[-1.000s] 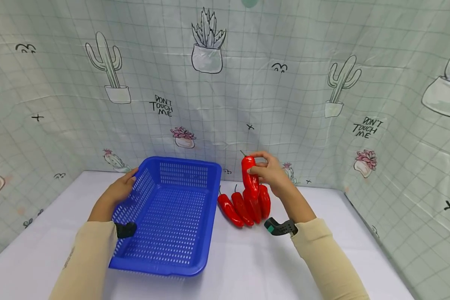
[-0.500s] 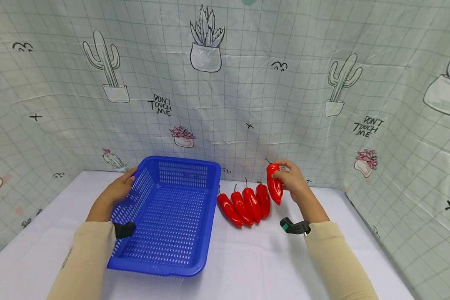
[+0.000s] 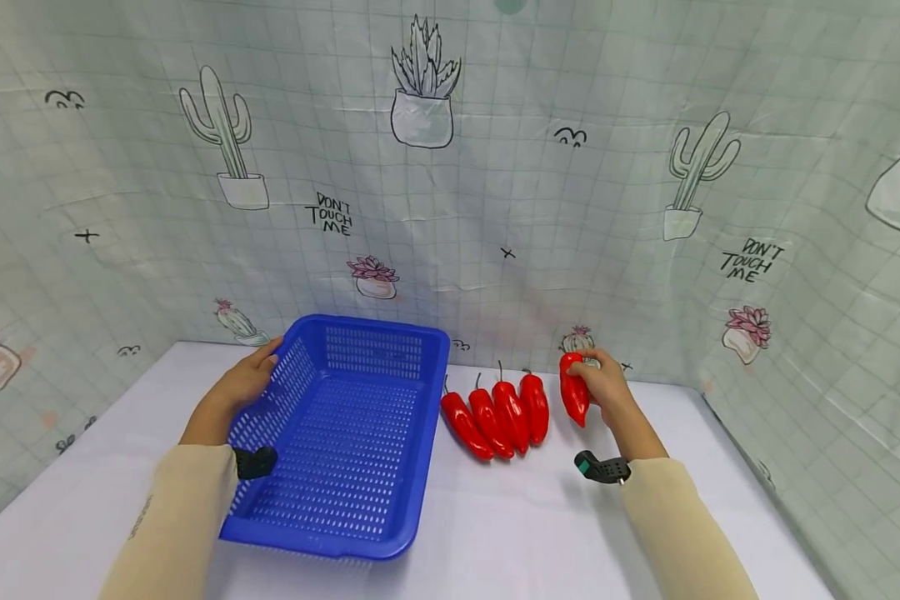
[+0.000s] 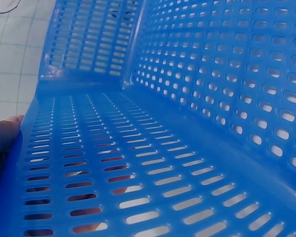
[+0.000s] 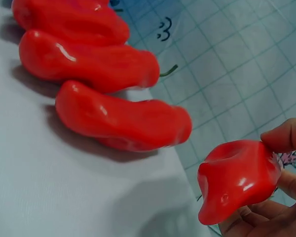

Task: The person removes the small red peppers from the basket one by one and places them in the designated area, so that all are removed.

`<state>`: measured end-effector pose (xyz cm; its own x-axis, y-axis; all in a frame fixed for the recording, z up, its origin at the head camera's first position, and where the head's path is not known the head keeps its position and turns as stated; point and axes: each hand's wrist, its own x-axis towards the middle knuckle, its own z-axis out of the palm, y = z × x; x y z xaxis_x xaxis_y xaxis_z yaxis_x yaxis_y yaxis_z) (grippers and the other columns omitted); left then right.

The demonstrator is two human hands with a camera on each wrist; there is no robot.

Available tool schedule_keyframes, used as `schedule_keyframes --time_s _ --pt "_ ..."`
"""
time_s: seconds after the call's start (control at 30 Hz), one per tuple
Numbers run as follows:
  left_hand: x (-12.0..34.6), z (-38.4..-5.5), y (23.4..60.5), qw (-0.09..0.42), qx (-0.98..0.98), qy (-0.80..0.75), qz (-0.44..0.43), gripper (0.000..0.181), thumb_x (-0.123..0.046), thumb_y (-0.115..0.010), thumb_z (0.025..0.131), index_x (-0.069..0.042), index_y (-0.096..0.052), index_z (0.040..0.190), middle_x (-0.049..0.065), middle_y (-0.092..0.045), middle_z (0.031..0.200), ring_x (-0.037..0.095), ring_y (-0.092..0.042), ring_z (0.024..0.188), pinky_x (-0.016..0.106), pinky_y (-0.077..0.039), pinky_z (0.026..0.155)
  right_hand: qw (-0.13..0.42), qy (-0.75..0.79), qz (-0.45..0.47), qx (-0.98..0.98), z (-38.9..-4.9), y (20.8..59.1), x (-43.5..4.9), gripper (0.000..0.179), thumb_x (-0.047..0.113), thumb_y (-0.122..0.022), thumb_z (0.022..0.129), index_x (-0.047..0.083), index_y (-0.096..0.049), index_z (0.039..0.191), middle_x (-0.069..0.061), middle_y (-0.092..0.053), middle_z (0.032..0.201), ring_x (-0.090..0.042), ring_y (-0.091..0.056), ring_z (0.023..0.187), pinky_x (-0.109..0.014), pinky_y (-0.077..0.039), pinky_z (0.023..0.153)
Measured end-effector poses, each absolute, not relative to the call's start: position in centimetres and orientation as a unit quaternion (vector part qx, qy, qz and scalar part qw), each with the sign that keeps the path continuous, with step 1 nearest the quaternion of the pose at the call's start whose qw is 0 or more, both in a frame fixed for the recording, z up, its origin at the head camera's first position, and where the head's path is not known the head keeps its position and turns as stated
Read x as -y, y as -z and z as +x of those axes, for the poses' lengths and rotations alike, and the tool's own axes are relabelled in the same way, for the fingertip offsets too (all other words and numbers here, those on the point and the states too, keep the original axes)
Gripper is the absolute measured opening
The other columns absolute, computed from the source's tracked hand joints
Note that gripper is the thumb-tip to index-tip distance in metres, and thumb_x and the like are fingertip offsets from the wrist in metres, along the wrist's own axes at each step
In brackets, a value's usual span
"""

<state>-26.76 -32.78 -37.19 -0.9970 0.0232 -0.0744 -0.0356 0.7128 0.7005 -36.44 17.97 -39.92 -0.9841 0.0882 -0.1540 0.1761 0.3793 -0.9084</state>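
My left hand (image 3: 246,383) grips the left rim of a blue perforated plastic basket (image 3: 322,543), which is tipped slightly and has bare slotted walls inside. In the left wrist view, fingertips (image 4: 6,132) show at the rim and the rest of the hand is mostly hidden behind the basket wall (image 4: 187,123). With thumb and fingers, my right hand (image 3: 605,383) pinches a shiny red chili pepper (image 3: 573,393) near its top, tip pointing down. Several matching red peppers (image 3: 512,417) lie side by side between the basket and this hand.
A white cloth (image 3: 510,533) covers the table. Behind it and along both sides hangs a pale grid-patterned curtain (image 3: 510,200) with printed cacti, close behind the row of peppers.
My right hand has carried its pepper from above the row out to the right and lowered it towards the table. The left hand keeps its grip on the basket.
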Motion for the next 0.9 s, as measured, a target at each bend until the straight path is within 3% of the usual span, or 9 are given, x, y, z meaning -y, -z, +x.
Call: schedule_keyframes --time_s 0.17,0.43,0.7,0.9 --pt "32.5 -26.7 37.3 0.042 -0.922 -0.384 -0.006 0.051 -0.015 -0.020 0.108 0.004 -0.008 0.154 0.040 -0.012 0.153 0.060 -0.014 0.139 0.069 -0.014 0.113 0.033 0.554 0.081 -0.828 -36.4 41.0 -18.5 0.056 0.021 -0.052 0.096 0.008 -0.036 0.149 -0.024 -0.041 0.146 -0.034 -0.051 0.119 -0.031 -0.056 0.088" --pt "32.7 -26.8 37.3 0.046 -0.922 -0.384 -0.006 0.052 -0.016 -0.020 0.108 0.004 -0.007 0.154 0.039 -0.010 0.154 0.060 -0.012 0.140 0.069 -0.013 0.113 0.034 0.558 0.084 -0.825 -36.6 41.6 -18.4 0.055 0.021 -0.054 0.097 0.008 -0.040 0.148 -0.024 -0.043 0.143 -0.027 -0.057 0.103 -0.022 -0.057 0.074" --pt "34.0 -25.9 37.3 0.042 -0.919 -0.392 0.003 0.052 -0.016 -0.018 0.108 0.006 -0.005 0.153 0.042 -0.007 0.152 0.062 -0.008 0.139 0.072 -0.011 0.111 0.040 0.541 0.112 -0.832 -36.5 42.6 -17.1 0.058 0.023 -0.057 0.096 0.003 -0.038 0.147 -0.026 -0.041 0.146 -0.037 -0.051 0.123 -0.042 -0.051 0.099" --pt "33.2 -26.5 37.5 0.040 -0.911 -0.411 0.020 0.053 -0.018 -0.019 0.108 0.006 -0.006 0.153 0.039 -0.004 0.155 0.060 -0.005 0.141 0.070 -0.009 0.113 0.012 0.539 0.123 -0.833 -36.2 42.5 -17.6 0.054 0.021 -0.054 0.096 0.000 -0.040 0.144 -0.026 -0.043 0.144 -0.038 -0.052 0.121 -0.046 -0.050 0.100"
